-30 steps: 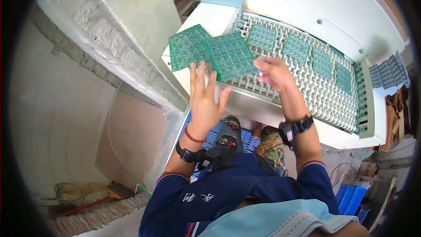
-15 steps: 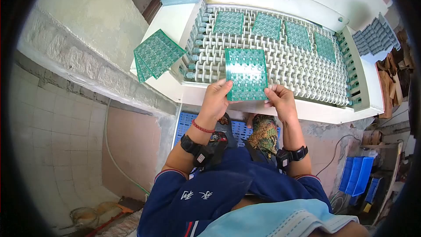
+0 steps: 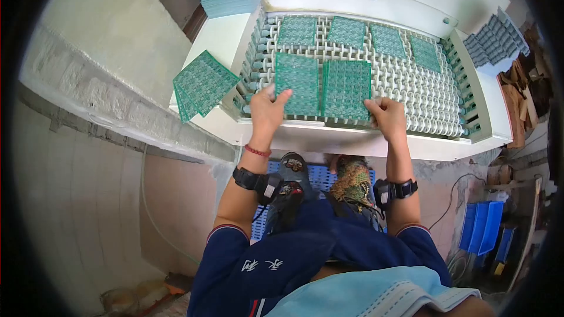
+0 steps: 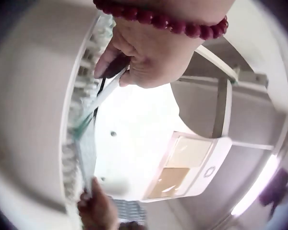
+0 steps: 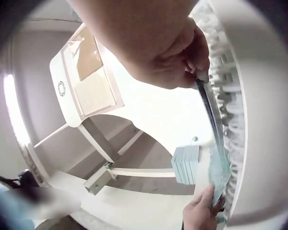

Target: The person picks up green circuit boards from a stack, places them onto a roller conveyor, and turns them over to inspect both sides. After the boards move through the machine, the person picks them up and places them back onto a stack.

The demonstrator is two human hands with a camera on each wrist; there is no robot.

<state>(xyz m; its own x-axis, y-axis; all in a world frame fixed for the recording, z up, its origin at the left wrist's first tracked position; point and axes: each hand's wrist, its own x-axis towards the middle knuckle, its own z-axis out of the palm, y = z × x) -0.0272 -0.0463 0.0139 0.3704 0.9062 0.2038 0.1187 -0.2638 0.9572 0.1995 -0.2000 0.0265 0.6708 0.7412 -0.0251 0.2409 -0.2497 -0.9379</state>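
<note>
You had two green circuit boards lying side by side on the near end of the roller conveyor (image 3: pixel 411 91). Your left hand (image 3: pixel 267 111) pinched the near edge of the left board (image 3: pixel 298 82), thumb on top and fingers beneath; your right hand (image 3: pixel 386 115) gripped the near right corner of the right board (image 3: pixel 346 88) the same way. Holding them by the edges probably kept your fingers off the printed faces and let both boards sit flat and square on the rollers. Four more boards (image 3: pixel 346 31) lay further along, and a loose stack (image 3: pixel 200 85) rested on the machine's left ledge.
</note>
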